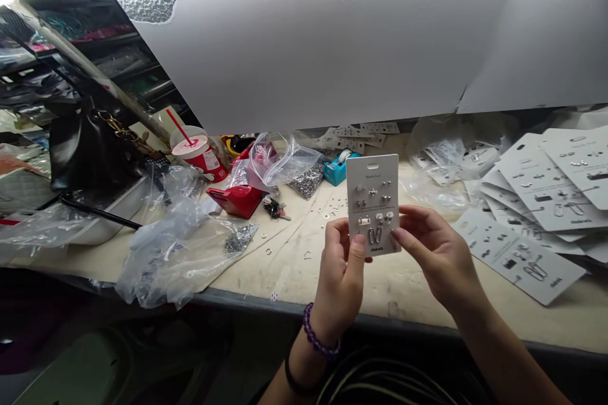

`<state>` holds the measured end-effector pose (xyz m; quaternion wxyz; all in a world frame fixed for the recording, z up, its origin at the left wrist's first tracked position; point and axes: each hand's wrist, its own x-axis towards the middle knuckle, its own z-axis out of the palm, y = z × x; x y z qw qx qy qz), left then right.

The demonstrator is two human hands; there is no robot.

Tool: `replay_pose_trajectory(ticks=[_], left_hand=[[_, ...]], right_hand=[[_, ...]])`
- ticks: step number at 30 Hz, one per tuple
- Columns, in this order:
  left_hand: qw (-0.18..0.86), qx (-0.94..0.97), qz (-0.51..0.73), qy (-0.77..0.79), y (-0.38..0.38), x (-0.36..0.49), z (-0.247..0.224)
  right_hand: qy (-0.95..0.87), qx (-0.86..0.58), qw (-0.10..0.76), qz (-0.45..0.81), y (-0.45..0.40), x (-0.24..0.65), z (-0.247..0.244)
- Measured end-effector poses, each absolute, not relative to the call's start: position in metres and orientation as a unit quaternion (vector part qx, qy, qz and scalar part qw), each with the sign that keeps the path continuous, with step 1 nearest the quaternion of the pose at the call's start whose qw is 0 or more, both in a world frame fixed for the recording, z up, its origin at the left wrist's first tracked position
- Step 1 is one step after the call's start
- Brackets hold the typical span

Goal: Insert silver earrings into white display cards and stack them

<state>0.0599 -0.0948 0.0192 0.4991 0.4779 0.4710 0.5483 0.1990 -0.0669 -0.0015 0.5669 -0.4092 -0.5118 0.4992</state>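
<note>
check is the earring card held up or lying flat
Held up: the earring card faces the camera, pinched along its sides by the left hand and right hand.

Workbench (294, 272) with earring cards (546, 183), plastic bags (175, 253)

Teal tape dispenser (341, 168) on the workbench (294, 266)

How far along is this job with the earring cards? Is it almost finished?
Partly, it looks like. Done: a stack of white cards lies at the right, with earrings seemingly on them. In hand: the left hand and right hand hold one earring card. Remaining: small metal rings lie loose on the table, and a plastic bag of silvery pieces sits nearby. How many, I can't tell.
</note>
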Motion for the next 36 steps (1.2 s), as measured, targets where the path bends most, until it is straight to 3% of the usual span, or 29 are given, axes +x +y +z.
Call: replay_pose_trajectory(ticks=[8,13,25,32,36], left_hand=[[0.496,0.489,0.542,0.471,-0.097,0.069,0.013],[0.487,0.499,0.509,0.504,-0.094,0.067,0.009],[0.641,0.384,0.555,0.365,-0.077,0.061,-0.015],[0.713,0.239,0.607,0.259,-0.076,0.054,-0.011],[0.739,0.187,0.605,0.229,-0.079,0.046,-0.003]], right_hand=[[-0.502,-0.449,0.578,0.461,-0.072,0.197,-0.008],[-0.498,-0.426,0.563,0.503,-0.079,0.195,-0.007],[-0.611,-0.398,0.519,0.447,-0.09,0.197,-0.001],[-0.671,-0.523,0.405,0.336,-0.052,0.233,0.008],[-0.735,-0.599,0.225,0.226,-0.031,0.239,-0.001]])
